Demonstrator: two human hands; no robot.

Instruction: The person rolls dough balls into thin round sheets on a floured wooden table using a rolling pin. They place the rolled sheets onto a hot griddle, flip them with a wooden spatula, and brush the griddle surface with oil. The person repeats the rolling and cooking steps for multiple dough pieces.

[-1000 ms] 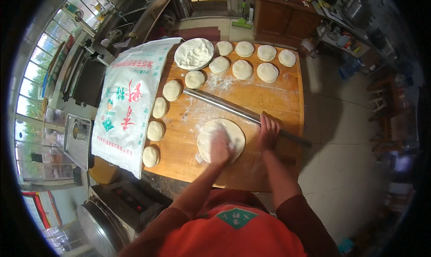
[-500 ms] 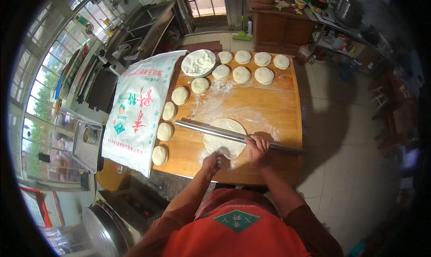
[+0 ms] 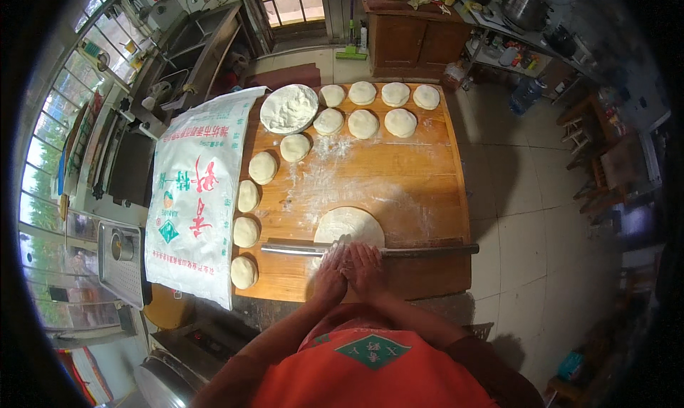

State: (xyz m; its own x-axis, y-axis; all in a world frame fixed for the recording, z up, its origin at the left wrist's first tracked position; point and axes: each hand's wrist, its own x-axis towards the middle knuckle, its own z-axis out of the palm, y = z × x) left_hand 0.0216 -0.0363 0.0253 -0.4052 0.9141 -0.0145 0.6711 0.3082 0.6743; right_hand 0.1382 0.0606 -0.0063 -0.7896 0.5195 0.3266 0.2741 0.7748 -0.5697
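Observation:
A long metal rolling pin (image 3: 427, 250) lies crosswise over the near part of a round, flat sheet of dough (image 3: 348, 226). My left hand (image 3: 330, 275) and my right hand (image 3: 364, 267) press side by side on the middle of the pin, almost touching. Their fingers stretch flat across it, not wrapped around it. The dough beneath my hands is hidden. Several thick round dough pieces (image 3: 363, 124) line the far and left sides of the floured wooden board (image 3: 413, 173). At the far left corner stands a bowl of white flour (image 3: 288, 109).
A printed white sack (image 3: 192, 201) covers the left edge of the board. Beyond it are a perforated metal tray (image 3: 128, 265) and a sink (image 3: 196, 34). A wooden cabinet (image 3: 402, 41) stands past the far edge, and tiled floor (image 3: 513, 194) lies to the right.
My left hand has moved from the dough's near edge onto the pin. My right hand has slid left to meet it. The pin has turned from slanted to nearly level and come nearer me.

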